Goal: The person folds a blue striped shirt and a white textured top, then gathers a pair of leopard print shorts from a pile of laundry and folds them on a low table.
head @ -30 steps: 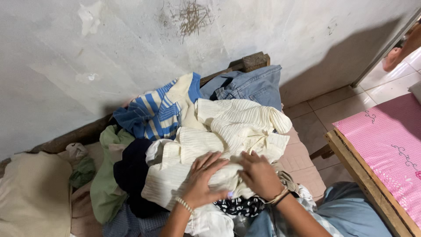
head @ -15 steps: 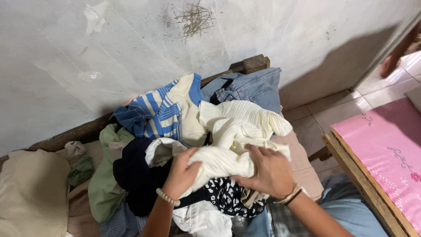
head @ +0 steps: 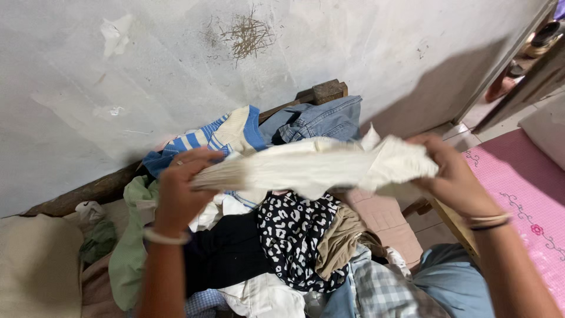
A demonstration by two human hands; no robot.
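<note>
Both my hands hold a cream ribbed garment (head: 312, 166) stretched sideways in the air above a heap of clothes. My left hand (head: 179, 188) grips its left end, and a pale bead bracelet sits on that wrist. At the garment's right end, my right hand (head: 456, 176) clutches the bunched cloth and wears thin bands at the wrist. Under the garment lie a black-and-white spotted cloth (head: 294, 232), a dark navy piece (head: 226, 253) and a tan piece (head: 341, 238).
A blue-and-cream striped top (head: 235, 129) and blue jeans (head: 321, 118) lie at the back by a wooden post (head: 326, 91) and a stained white wall. A green garment (head: 129, 247) and beige cloth (head: 38, 265) lie left. A pink patterned mattress (head: 529, 200) on a wooden frame stands right.
Both hands gathered the cream garment off the heap, lifted it and pulled it out sideways. The spotted cloth and dark piece beneath are now uncovered.
</note>
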